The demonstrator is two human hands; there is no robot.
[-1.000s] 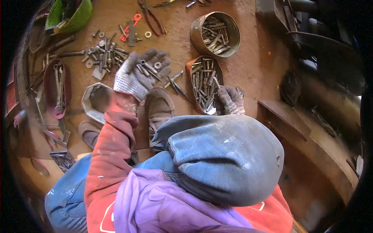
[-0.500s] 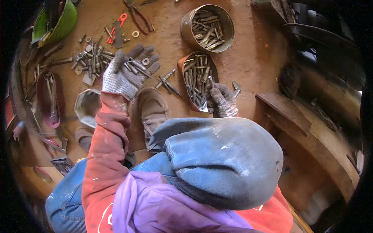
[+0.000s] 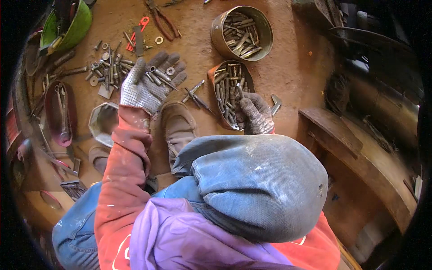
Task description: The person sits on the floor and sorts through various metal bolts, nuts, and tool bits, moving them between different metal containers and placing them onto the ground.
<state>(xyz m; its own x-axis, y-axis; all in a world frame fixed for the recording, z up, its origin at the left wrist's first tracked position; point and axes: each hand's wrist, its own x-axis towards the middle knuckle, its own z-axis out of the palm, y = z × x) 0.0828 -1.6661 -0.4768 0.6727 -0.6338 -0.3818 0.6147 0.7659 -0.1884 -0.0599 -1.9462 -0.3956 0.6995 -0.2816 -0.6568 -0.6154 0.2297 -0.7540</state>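
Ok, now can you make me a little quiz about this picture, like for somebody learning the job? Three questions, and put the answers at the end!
1. True or false: the left hand is bare and has nothing on it.

2. What colour is the container at the top left?
a) blue
b) green
c) white

3. Fill in the blank: the right hand holds a metal piece, and it is nearer the ____ tub than the round tub.

Key:
1. False: it wears a glove, and metal parts lie on its palm.
2. b
3. oval
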